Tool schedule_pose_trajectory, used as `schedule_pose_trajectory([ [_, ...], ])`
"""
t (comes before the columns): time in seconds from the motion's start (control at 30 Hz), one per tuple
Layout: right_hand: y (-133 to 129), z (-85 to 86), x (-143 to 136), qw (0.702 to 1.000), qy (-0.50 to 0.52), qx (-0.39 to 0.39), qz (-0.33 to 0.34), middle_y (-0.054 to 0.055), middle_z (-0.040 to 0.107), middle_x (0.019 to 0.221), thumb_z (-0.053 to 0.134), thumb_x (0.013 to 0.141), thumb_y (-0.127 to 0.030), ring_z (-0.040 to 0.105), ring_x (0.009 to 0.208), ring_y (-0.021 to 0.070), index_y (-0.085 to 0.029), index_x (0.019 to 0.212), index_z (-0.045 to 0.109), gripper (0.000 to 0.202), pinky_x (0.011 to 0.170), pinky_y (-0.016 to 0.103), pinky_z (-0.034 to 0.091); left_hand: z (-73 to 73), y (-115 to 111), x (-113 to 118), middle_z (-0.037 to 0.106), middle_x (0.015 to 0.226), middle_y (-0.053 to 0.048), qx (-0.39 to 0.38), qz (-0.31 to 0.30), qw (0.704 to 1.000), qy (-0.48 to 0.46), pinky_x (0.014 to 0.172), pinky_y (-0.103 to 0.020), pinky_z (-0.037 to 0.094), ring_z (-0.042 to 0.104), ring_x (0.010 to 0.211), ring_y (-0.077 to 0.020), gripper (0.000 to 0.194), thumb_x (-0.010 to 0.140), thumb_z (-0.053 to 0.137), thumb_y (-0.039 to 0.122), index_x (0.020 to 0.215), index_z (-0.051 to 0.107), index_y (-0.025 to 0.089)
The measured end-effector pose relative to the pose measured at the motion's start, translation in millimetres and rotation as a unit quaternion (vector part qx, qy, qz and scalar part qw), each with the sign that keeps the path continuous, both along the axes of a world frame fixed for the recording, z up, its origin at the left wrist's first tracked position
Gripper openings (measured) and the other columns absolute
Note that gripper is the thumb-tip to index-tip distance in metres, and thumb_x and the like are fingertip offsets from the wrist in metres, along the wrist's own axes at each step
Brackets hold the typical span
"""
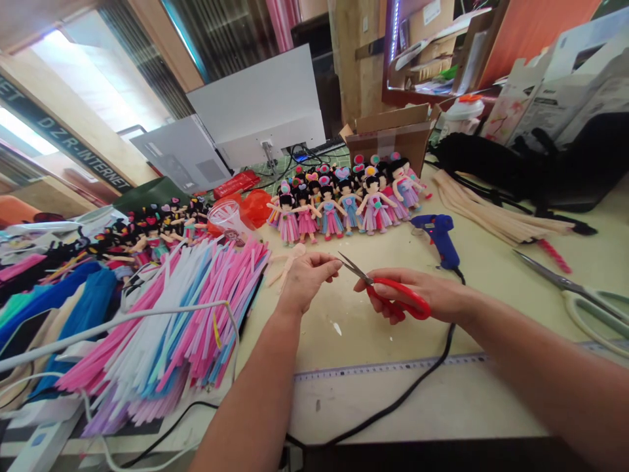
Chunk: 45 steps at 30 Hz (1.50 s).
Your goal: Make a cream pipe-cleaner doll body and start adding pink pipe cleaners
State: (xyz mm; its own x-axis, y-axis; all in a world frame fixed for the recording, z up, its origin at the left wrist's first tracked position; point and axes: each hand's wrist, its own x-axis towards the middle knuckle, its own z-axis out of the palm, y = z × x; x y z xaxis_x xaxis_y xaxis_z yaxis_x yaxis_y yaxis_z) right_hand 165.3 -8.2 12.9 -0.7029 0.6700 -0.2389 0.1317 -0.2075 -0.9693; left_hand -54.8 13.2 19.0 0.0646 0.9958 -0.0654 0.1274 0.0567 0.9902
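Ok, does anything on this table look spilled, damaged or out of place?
Nothing looks clearly damaged. A small white scrap lies loose below the left hand, and the black cord of the blue glue gun straggles across the measuring tape, which looks untidy.

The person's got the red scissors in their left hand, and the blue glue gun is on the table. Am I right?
Almost! The head view shows the red scissors in the person's right hand, not the left hand. The blue glue gun is on the table, as you said.
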Motion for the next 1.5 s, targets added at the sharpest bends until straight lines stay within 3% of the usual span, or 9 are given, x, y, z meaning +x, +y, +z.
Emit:
schedule_pose_trajectory([
  [0.33, 1.0, 2.2, 0.0, 0.999, -0.048, -0.004, 0.014, 0.0, 0.056, 0.076, 0.064, 0.083, -0.057, 0.054, 0.068, 0.0113, -0.018, 0.116, 0.063, 0.051, 0.058, 0.022, 0.048, 3.8, 0.2, -5.8, 0.058, 0.055, 0.001, -0.057, -0.044, 0.997, -0.013, 0.057, -0.026, 0.038, 0.048, 0.054, -0.0094, 0.018, 0.055, 0.073, 0.03, 0.062, 0.064, 0.016],
  [0.53, 1.0, 5.6, -0.2, 0.997, -0.067, 0.009, 0.037, -0.001, 0.054, 0.074, 0.071, 0.077, -0.052, 0.053, 0.065, 0.0106, -0.018, 0.117, 0.063, 0.053, 0.054, 0.021, 0.047, 3.7, -1.0, -4.8, 0.055, 0.052, 0.002, -0.043, -0.048, 0.997, 0.032, 0.055, -0.026, 0.036, 0.045, 0.052, -0.0092, 0.012, 0.056, 0.067, 0.027, 0.059, 0.062, 0.016],
  [0.77, 1.0, 4.8, 2.8, 0.997, -0.064, 0.003, 0.038, -0.003, 0.055, 0.068, 0.069, 0.078, -0.053, 0.051, 0.056, 0.0085, -0.017, 0.115, 0.066, 0.051, 0.05, 0.021, 0.044, 2.7, -3.0, -0.4, 0.047, 0.048, 0.005, -0.027, -0.044, 0.998, 0.036, 0.053, -0.024, 0.032, 0.04, 0.049, -0.0084, 0.009, 0.058, 0.06, 0.023, 0.054, 0.054, 0.019],
  [0.9, 0.8, 3.7, 3.5, 0.999, -0.02, -0.017, 0.034, -0.003, 0.056, 0.066, 0.062, 0.084, -0.058, 0.05, 0.05, 0.0066, -0.015, 0.115, 0.065, 0.053, 0.048, 0.021, 0.042, 1.8, -2.4, -1.2, 0.045, 0.049, 0.006, -0.002, -0.053, 0.998, 0.025, 0.053, -0.024, 0.031, 0.038, 0.05, -0.0084, 0.008, 0.058, 0.058, 0.021, 0.054, 0.052, 0.019],
  [1.07, -0.6, 1.0, 4.0, 0.995, 0.088, -0.03, 0.048, -0.004, 0.055, 0.063, 0.058, 0.087, -0.057, 0.046, 0.047, 0.0059, -0.012, 0.113, 0.063, 0.052, 0.044, 0.02, 0.038, -0.6, 2.0, -7.2, 0.048, 0.055, 0.005, 0.073, -0.016, 0.992, 0.099, 0.056, -0.024, 0.031, 0.04, 0.057, -0.0093, 0.005, 0.06, 0.057, 0.02, 0.056, 0.055, 0.018],
  [1.2, -0.9, 1.7, 4.7, 0.993, 0.107, -0.035, 0.026, -0.003, 0.056, 0.064, 0.059, 0.088, -0.054, 0.047, 0.049, 0.0073, -0.013, 0.113, 0.063, 0.049, 0.043, 0.021, 0.039, 1.8, 2.8, -8.3, 0.052, 0.057, 0.004, 0.076, 0.016, 0.996, 0.039, 0.058, -0.024, 0.036, 0.044, 0.058, -0.0095, 0.006, 0.061, 0.062, 0.022, 0.059, 0.058, 0.018],
  [1.37, 0.5, 1.8, 4.9, 0.995, 0.094, -0.029, 0.015, -0.003, 0.057, 0.065, 0.059, 0.088, -0.054, 0.047, 0.05, 0.0076, -0.013, 0.113, 0.063, 0.049, 0.045, 0.021, 0.04, 5.7, -0.7, -4.9, 0.059, 0.059, 0.001, -0.009, -0.028, 0.999, -0.043, 0.058, -0.025, 0.041, 0.05, 0.058, -0.0102, 0.019, 0.058, 0.073, 0.031, 0.064, 0.064, 0.017],
  [1.5, 2.3, 0.6, 4.5, 0.998, 0.056, -0.03, 0.0, -0.002, 0.057, 0.067, 0.061, 0.087, -0.055, 0.047, 0.05, 0.0078, -0.013, 0.112, 0.064, 0.05, 0.045, 0.022, 0.04, 6.8, -2.2, -4.2, 0.061, 0.06, 0.0, -0.018, -0.032, 0.998, -0.054, 0.058, -0.025, 0.042, 0.051, 0.058, -0.0104, 0.02, 0.056, 0.076, 0.032, 0.064, 0.065, 0.017],
])
